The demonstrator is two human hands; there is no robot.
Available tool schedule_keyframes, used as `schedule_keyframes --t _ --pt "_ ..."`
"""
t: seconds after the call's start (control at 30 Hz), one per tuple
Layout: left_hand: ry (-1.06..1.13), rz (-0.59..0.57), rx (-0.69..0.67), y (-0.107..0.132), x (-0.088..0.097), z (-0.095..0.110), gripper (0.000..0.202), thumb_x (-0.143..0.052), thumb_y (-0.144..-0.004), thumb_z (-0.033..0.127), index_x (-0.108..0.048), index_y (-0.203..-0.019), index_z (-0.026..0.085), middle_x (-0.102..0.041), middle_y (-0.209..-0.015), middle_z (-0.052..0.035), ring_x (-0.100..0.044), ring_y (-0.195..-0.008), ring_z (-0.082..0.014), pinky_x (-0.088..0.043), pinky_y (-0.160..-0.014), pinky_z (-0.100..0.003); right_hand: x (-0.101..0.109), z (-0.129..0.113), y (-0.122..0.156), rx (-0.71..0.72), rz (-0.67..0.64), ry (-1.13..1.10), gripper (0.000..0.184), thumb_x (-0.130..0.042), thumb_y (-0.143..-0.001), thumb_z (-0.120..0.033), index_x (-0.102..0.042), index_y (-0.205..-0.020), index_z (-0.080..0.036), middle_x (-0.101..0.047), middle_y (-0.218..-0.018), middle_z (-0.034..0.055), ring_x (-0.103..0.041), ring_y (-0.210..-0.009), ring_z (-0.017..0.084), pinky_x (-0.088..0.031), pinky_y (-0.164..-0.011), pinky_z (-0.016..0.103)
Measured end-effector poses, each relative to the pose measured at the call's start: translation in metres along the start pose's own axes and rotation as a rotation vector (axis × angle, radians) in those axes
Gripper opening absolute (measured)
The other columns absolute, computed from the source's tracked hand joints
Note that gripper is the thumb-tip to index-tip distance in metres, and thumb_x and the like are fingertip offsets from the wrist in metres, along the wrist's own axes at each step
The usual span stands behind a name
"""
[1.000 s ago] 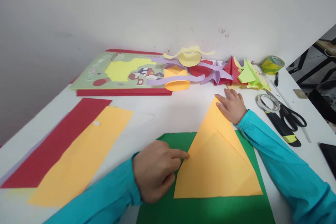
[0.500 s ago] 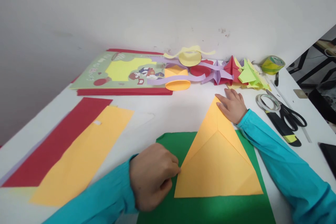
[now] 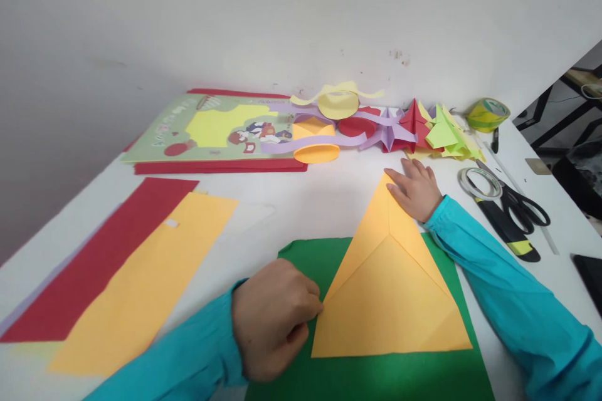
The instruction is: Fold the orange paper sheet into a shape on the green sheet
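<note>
On the tabletop [image 3: 329,203], the left hand [image 3: 275,319], curled together, has moved lower at the paper triangle's [image 3: 390,291] left edge, probably creasing it; the right hand [image 3: 416,191], fingers apart, touches its top.

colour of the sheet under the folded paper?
Green: the sheet under the folded paper, in the head view.

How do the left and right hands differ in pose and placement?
The left hand is curled, the right hand more opened out. The left hand is at the left edge of the folded orange paper; the right hand rests at its far tip. Both emerge from teal sleeves.
</note>
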State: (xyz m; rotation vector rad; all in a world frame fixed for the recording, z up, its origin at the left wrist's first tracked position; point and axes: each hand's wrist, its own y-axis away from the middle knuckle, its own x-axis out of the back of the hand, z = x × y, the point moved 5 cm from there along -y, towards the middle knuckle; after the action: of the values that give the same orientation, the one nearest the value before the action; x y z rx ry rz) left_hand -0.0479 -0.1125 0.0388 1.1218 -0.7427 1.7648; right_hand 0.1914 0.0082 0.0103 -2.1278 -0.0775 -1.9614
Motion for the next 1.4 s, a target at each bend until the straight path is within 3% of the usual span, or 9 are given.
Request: schedule_keyframes --t 0.3,0.47,0.6,0.7,0.9,1.2,1.4 --pt "0.055 0.026 -0.089 -0.005 -0.003 -0.002 0.014 -0.044 -0.061 0.010 -0.052 -0.058 0.021 -0.052 -0.052 0.0009 -0.041 -0.040 -0.0144 -0.018 -0.042 -0.034 0.000 0.000 0.000 -0.008 0.001 -0.012 0.045 -0.041 -0.093 -0.046 -0.053 -0.134 -0.033 -0.041 -0.147 0.0110 -0.032 -0.135 0.040 -0.027 -0.103 0.064" --pt "-0.070 0.212 -0.123 -0.013 0.000 -0.002 0.020 -0.042 -0.076 0.010 -0.046 -0.059 0.021 -0.057 -0.060 -0.0010 -0.045 -0.047 -0.0142 -0.030 -0.046 -0.032 0.000 0.000 0.000 -0.005 -0.006 0.001 0.045 -0.040 -0.094 -0.047 -0.053 -0.135 -0.033 -0.041 -0.147 0.0108 -0.031 -0.135 0.040 -0.027 -0.103 0.064" --pt "-0.184 0.386 -0.041 -0.016 0.002 -0.011 0.023 -0.042 -0.086 0.011 -0.054 -0.068 0.019 -0.071 -0.093 -0.0067 -0.058 -0.074 -0.0181 -0.046 -0.064 -0.033 -0.001 0.000 0.000 -0.014 -0.026 0.008 0.046 -0.039 -0.094 -0.048 -0.051 -0.136 -0.033 -0.039 -0.148 0.0107 -0.030 -0.135 0.039 -0.026 -0.104 0.063" --pt "-0.236 0.401 -0.024 -0.018 -0.004 -0.017 0.026 -0.041 -0.088 0.012 -0.056 -0.067 0.018 -0.069 -0.108 -0.0089 -0.057 -0.090 -0.0233 -0.050 -0.074 -0.039 -0.001 0.000 0.000 -0.012 -0.029 -0.001 0.046 -0.039 -0.094 -0.048 -0.051 -0.136 -0.033 -0.038 -0.148 0.0113 -0.030 -0.135 0.040 -0.026 -0.104 0.063" --pt "-0.343 0.432 0.000 -0.020 -0.013 -0.021 0.028 -0.040 -0.089 0.013 -0.057 -0.068 0.017 -0.067 -0.116 -0.0106 -0.056 -0.092 -0.0251 -0.052 -0.074 -0.042 -0.001 0.000 0.001 -0.008 -0.010 -0.015 0.046 -0.039 -0.094 -0.048 -0.052 -0.135 -0.033 -0.040 -0.147 0.0107 -0.031 -0.134 0.040 -0.026 -0.103 0.064" --pt "-0.421 0.484 0.000 -0.020 0.002 -0.015 0.028 -0.046 -0.089 0.010 -0.062 -0.067 0.014 -0.072 -0.101 -0.0125 -0.059 -0.086 -0.0241 -0.054 -0.072 -0.039 0.000 -0.001 0.000 -0.014 -0.035 -0.014 0.046 -0.041 -0.094 -0.047 -0.051 -0.136 -0.033 -0.038 -0.148 0.0116 -0.030 -0.135 0.040 -0.026 -0.104 0.064" --pt "-0.372 0.472 -0.024 -0.023 0.000 -0.014 0.028 -0.044 -0.090 0.012 -0.062 -0.070 0.016 -0.070 -0.107 -0.0110 -0.060 -0.092 -0.0249 -0.053 -0.075 -0.041 0.000 -0.002 0.000 -0.014 -0.037 -0.016 0.046 -0.040 -0.094 -0.047 -0.051 -0.136 -0.034 -0.038 -0.148 0.0117 -0.030 -0.135 0.039 -0.025 -0.104 0.064"
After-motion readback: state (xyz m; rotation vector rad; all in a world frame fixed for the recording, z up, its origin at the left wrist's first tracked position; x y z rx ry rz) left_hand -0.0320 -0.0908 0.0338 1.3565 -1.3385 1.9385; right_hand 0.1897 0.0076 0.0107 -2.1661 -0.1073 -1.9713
